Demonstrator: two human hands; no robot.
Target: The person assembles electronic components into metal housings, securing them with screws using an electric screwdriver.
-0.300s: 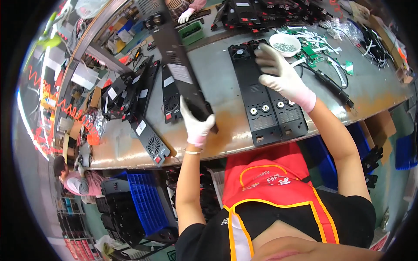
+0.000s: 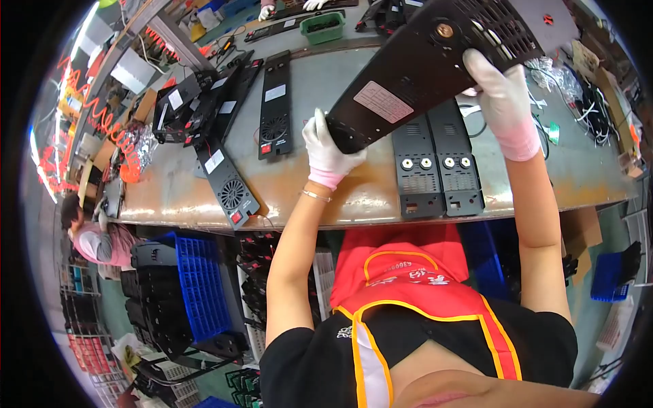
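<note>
Raised above the worktable [image 2: 354, 197], a long black slotted panel [image 2: 432, 64] slants up to the right, with a white label on its face. My left hand [image 2: 330, 151] grips its lower left end. My right hand [image 2: 503, 95] is closed on the edge near its vented upper end, the thumb lying on the face. Below and nearer to me, two black panels [image 2: 418, 183] with white round fittings lie side by side; their far ends are hidden behind the raised one. Left of my left hand lies a black panel with a fan grille [image 2: 275, 109].
Another fan panel [image 2: 230, 183] reaches the table's front left edge, beside a heap of black housings [image 2: 183, 102]. A green basket [image 2: 322, 28] stands at the far side, near a co-worker's gloved hands [image 2: 266, 12]. Bundled cables [image 2: 598, 109] lie right. Blue crate [image 2: 203, 285] below left.
The long panel has swung from upright at the left over to the right, tilting down toward my left hand. My right hand, open before, has risen and taken hold of its upper end.
</note>
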